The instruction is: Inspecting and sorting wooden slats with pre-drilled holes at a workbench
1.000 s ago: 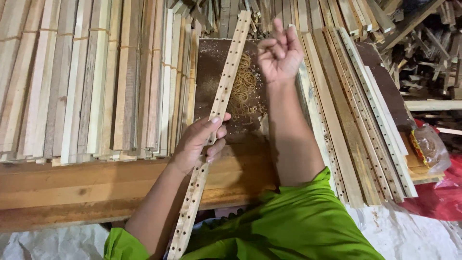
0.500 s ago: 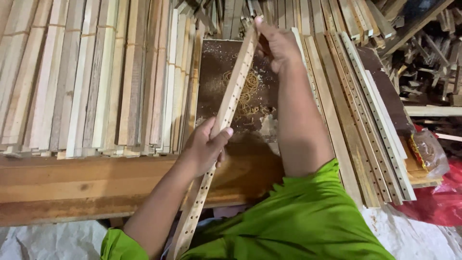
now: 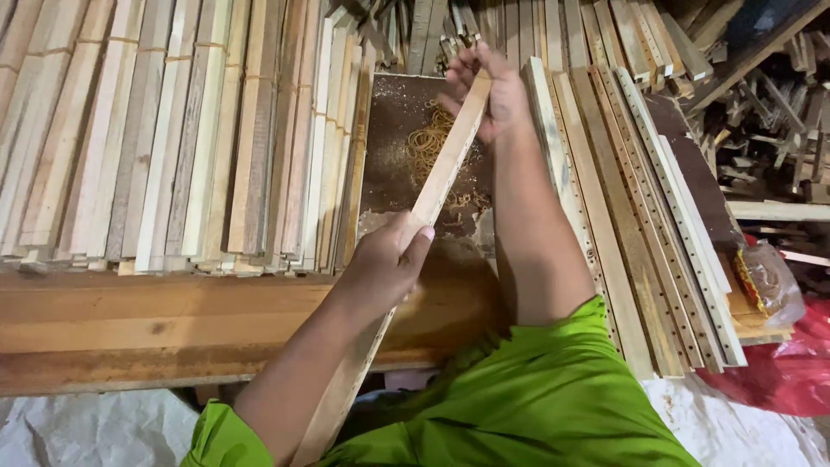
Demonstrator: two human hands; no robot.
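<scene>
A long, narrow strip of pale raw wood [image 3: 430,206] lies at a slant, its far end raised over the brown board strewn with rubber bands, its near end running down towards the person's lap. The face turned upward is plain and smooth. It is held near its middle and at its far end.

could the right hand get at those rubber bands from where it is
Probably yes: the right hand grips the wooden strip's far end just beside the rubber bands, nothing lying between, though it would have to let go first.

Slat [image 3: 441,173] over rubber bands [image 3: 430,143] on board [image 3: 389,121]; slat stacks left [image 3: 173,138], drilled slats right [image 3: 657,190]
</scene>
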